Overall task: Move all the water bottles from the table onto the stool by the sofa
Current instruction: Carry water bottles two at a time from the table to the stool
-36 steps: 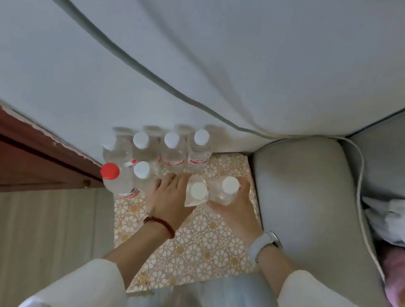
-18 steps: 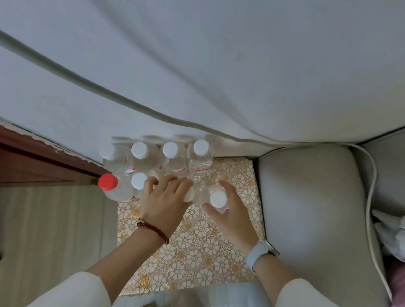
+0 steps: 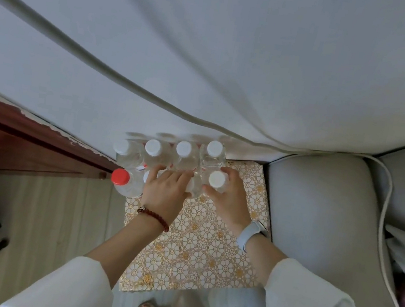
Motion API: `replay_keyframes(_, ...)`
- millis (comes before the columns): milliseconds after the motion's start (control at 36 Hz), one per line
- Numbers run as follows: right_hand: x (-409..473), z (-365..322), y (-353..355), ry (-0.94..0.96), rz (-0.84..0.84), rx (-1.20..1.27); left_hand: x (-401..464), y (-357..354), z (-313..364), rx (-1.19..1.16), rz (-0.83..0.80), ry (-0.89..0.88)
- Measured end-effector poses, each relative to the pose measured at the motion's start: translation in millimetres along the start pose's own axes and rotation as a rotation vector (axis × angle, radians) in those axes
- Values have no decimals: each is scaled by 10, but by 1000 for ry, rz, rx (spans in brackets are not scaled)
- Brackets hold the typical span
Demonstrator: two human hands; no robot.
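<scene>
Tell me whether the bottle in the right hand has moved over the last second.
Yes. The right hand has pushed its white-capped bottle across the patterned stool top toward the wall, closing on the back row of bottles.

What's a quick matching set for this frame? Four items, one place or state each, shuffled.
Items:
1. red-capped bottle
2. right hand
3. left hand
4. stool

Places or states:
A. beside the grey sofa arm, patterned top
B. wears a red bead bracelet
C. at the stool's left edge
D. fingers curled round a white-capped bottle

Pairs: 1-C, 2-D, 3-B, 4-A
</scene>
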State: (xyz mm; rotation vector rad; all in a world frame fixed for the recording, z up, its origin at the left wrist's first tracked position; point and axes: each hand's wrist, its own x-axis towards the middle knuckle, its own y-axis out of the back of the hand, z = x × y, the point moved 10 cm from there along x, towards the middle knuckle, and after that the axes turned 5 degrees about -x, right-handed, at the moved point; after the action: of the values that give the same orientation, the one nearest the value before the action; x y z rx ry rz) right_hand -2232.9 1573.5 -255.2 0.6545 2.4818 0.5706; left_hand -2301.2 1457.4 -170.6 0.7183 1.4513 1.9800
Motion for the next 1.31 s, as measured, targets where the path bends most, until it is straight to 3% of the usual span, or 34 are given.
replay_keyframes(167,-24,-17,-19,-3,-18,-1,-31,4,20,-6,-9,-51)
replay_keyframes(556,-80,-60,-45,-15,-62,50,-27,-66,-124,23,-13,34)
replay_keyframes(722,-146,-51,-69,-81,-79,57,-70,-122,-139,123,-73,93)
replay_keyframes(861,-414,-49,31,-131,-69,25,-161,-160,-167,7,-189,164)
replay_keyframes(944,-677,-115,105,-173,-35,20,-324,104,-238,-150,-123,242)
replay_keyframes(1056,-1016,-406,-196,-148,-177,-103,-755,538,-531,-283,-9,396)
replay_keyframes(1194,-1518,-1305,-941,106,-316,-189,-1702,1222,-1208,-306,153,620)
replay_keyframes(1306,-2294,-2006,-1786,320,-475,-290,-2987,1893,-1744,-249,300,808)
